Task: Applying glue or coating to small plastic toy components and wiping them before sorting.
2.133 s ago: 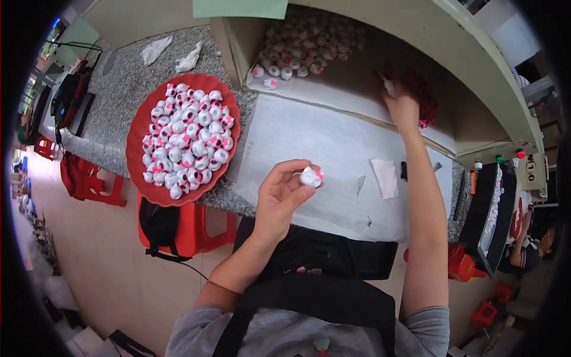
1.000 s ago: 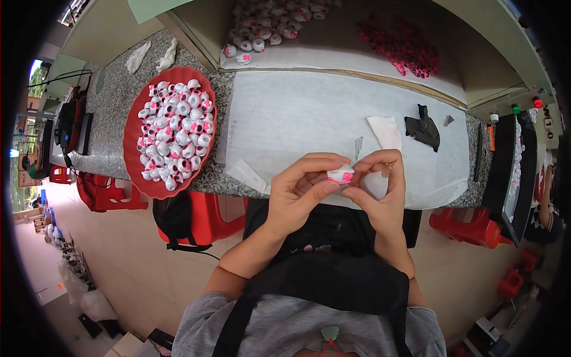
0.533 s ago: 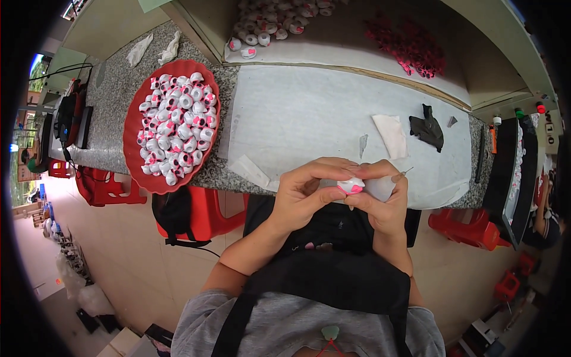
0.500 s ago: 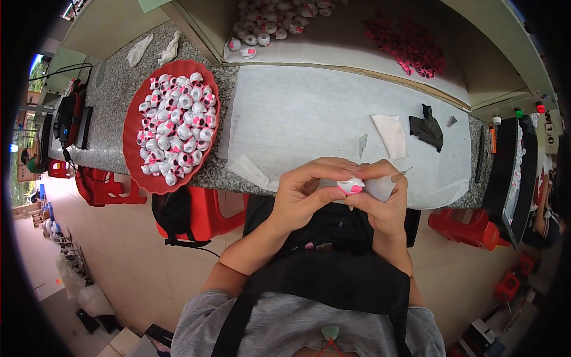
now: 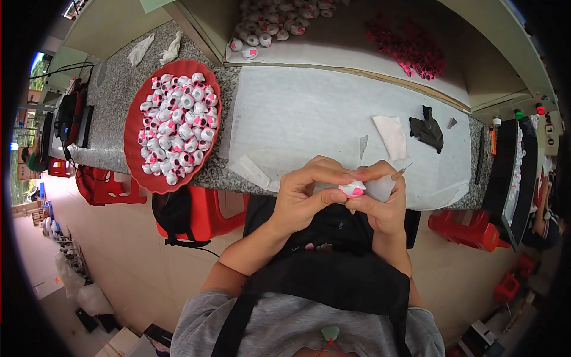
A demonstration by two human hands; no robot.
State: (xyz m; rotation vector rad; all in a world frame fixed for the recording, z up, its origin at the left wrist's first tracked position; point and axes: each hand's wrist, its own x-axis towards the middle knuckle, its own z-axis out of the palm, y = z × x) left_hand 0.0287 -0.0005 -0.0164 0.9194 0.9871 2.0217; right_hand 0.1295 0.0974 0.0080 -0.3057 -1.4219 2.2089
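In front of my apron, both hands meet around a small white toy piece with a pink patch [image 5: 352, 190]. The thumb and fingers of my left hand [image 5: 300, 193] pinch it from the left. My right hand [image 5: 386, 205] has its thumb and forefinger at the piece's right side. Tucked in that same hand is a translucent squeeze bottle [image 5: 380, 189]; its thin needle tip points up and to the right. The fingers cover part of both the piece and the bottle.
At left on the granite counter, a red scalloped tray [image 5: 132, 128] holds many similar pieces. White paper [image 5: 297, 113] covers the middle, with a folded tissue [image 5: 391, 137] and black scrap [image 5: 427, 131]. Behind, a shelf holds white pieces [image 5: 270, 24] and pink parts [image 5: 410, 50].
The white piece has turned slightly between my fingers, so its pink patch faces differently. The bottle's needle tip has shifted slightly upward. Both hands stay in nearly the same place.
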